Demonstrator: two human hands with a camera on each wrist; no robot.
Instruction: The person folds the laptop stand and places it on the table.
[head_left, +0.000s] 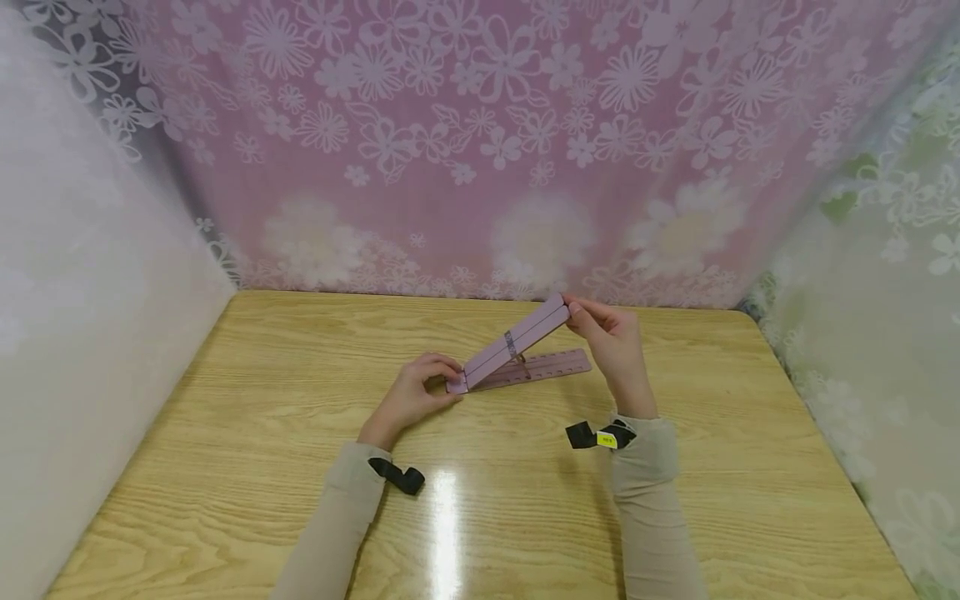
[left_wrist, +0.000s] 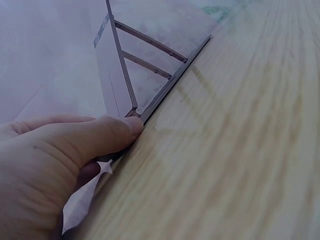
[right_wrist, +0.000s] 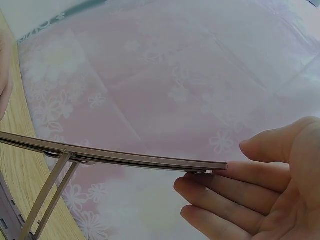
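A folding laptop stand (head_left: 517, 343), pinkish mauve, is partly unfolded on the table. Its slotted base (head_left: 558, 364) lies flat, and the long top plate slants up to the right from the hinged end. Two thin support legs (left_wrist: 150, 40) join plate and base. My left hand (head_left: 412, 392) pinches the hinged end, thumb on the near side and fingers on the far side. At the raised end is my right hand (head_left: 615, 342). In the right wrist view its fingers (right_wrist: 225, 200) reach fairly straight under the plate's tip, while the thumb stands apart above it.
The wood-grain table (head_left: 262, 517) has a bright reflection near its front. Behind it hangs a pink flowered curtain (head_left: 420, 150), with pale sheets on the left and right sides. Black straps (head_left: 397, 475) with loose ends are around both sleeved wrists.
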